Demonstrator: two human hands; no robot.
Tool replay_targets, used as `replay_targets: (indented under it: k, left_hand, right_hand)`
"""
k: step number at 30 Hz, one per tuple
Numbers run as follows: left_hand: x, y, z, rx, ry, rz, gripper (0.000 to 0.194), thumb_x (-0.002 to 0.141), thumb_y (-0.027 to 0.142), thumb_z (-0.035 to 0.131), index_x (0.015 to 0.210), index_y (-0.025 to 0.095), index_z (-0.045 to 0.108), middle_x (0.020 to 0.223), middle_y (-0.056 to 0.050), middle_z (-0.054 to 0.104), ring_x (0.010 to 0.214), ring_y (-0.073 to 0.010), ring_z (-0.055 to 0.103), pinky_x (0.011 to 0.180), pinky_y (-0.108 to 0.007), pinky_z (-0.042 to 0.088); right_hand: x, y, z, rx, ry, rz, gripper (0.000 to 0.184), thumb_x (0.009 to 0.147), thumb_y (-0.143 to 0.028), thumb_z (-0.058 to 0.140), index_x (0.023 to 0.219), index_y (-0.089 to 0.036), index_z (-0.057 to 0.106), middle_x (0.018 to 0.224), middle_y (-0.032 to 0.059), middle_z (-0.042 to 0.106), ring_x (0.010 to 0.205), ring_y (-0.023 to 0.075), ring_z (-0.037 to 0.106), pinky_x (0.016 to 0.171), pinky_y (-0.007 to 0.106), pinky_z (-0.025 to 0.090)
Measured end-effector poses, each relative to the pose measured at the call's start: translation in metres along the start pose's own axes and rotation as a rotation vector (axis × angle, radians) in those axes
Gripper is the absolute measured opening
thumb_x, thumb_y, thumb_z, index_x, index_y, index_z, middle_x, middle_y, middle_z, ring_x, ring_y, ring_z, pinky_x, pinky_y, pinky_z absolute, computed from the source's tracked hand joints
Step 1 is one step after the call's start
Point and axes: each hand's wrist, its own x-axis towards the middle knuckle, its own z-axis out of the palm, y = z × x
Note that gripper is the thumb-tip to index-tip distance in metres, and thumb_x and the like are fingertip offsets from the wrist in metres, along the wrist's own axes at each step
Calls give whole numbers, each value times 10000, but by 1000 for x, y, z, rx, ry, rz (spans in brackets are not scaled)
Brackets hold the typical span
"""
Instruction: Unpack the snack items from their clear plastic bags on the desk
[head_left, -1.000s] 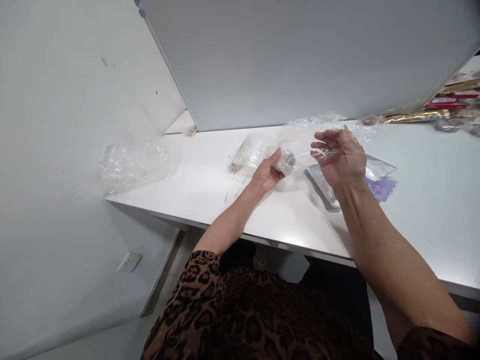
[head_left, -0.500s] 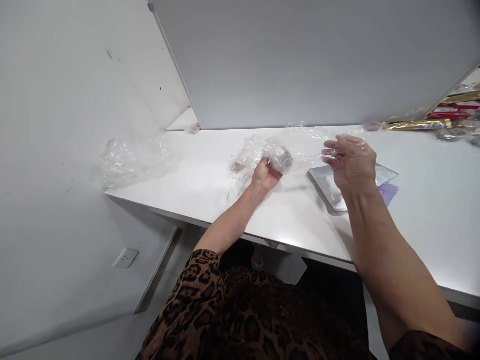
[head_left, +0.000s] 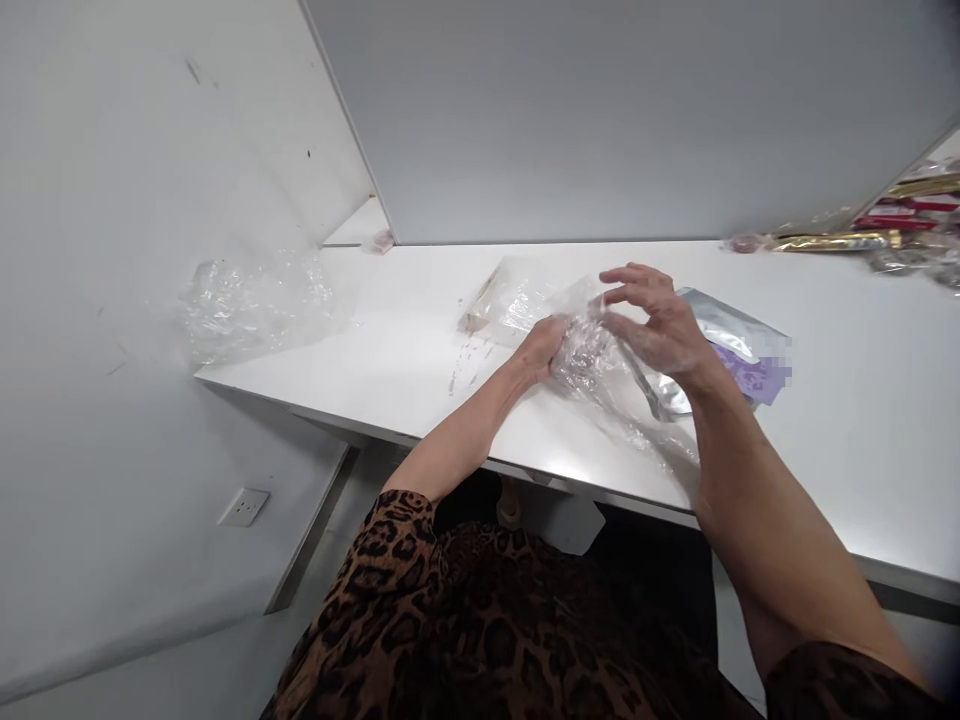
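Crumpled clear plastic film (head_left: 589,365) is bunched in my left hand (head_left: 541,350), whose fingers are wrapped round it and partly hidden. The film's loose end trails across the white table towards the front right. My right hand (head_left: 660,325) hovers at the film's right side with its fingers spread; its thumb is close to the film, and whether they touch I cannot tell. Whatever may lie inside the film is hidden. Beneath and behind my right hand lies a flat silver pouch (head_left: 724,320) with a purple patch (head_left: 754,375). A clear bag (head_left: 514,295) lies behind my left hand.
A heap of clear plastic (head_left: 255,310) sits at the table's left end by the wall. Grey panel (head_left: 615,120) rises along the back edge. Gold and red packets (head_left: 911,215) are at the far right. A wall socket (head_left: 244,507) is low on the left.
The film, earlier stretched between my hands, is now bunched at my left hand and hangs to the front right. My right hand has moved left, closer to my left hand, uncovering more of the pouch.
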Motion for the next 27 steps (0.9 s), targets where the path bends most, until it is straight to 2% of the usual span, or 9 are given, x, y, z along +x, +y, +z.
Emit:
replay_targets:
  k: [2,5,9,12,15,17,20,24,27]
  left_hand:
    - [-7,0,2,120,-74,-33,302,982,453,770,915,164,717,680,-15,631,625,-146,605,702,-296,534]
    - [-19,3,6,244,-168,-94,260,1036,397,700,1006,143,748,811,-79,728,797,-201,701,882,-365,573]
    - [-26,6,10,267,-274,-159,231,1073,308,637,1102,119,765,894,-102,774,926,-213,745,1011,-374,566]
    - [-23,8,10,187,-251,-169,248,1086,313,602,1147,128,756,892,-86,777,879,-195,756,964,-350,591]
    - [-22,9,9,153,-196,-123,230,1081,300,603,1165,140,743,850,-66,761,797,-183,741,895,-336,605]
    - [-23,9,9,190,-202,-100,214,1078,281,603,1162,146,746,831,-70,751,783,-191,728,883,-347,603]
    - [-28,7,11,282,-205,-125,247,1091,298,579,1165,146,758,847,-99,753,841,-225,732,914,-378,598]
    - [-35,7,15,312,-247,-182,339,1111,403,542,1221,168,761,923,-108,766,891,-231,741,959,-401,598]
    - [-37,9,16,304,-282,-201,326,1087,400,599,1228,162,771,944,-107,773,873,-213,739,990,-402,591]
  right_hand:
    - [1,0,1,177,112,104,307,928,-587,756,890,-284,724,1082,58,759,1180,310,680,1075,592,526]
    - [4,7,2,412,310,272,318,862,-548,814,817,-270,666,873,28,733,804,213,678,805,440,582]
    - [8,21,-4,594,461,457,405,806,-590,838,786,-281,577,868,27,734,684,177,623,648,376,544]
    - [6,17,-18,621,262,426,369,837,-625,818,938,-299,680,1084,45,770,981,230,709,857,425,606]
    - [3,1,-26,562,-74,341,577,668,-535,971,1151,-337,725,1302,28,738,1302,289,647,1020,489,588]
    - [2,-6,-22,523,-170,325,558,593,-450,1018,1058,-298,749,1278,41,742,1302,302,645,1014,488,582]
    - [5,0,-8,573,16,374,374,664,-442,974,794,-231,693,989,52,746,1002,238,699,849,410,585]
    - [11,32,4,639,406,483,429,669,-491,938,708,-267,574,718,-14,605,704,164,581,630,338,497]
    - [12,50,5,650,455,550,500,704,-595,900,709,-306,491,665,-19,573,662,181,539,585,359,469]
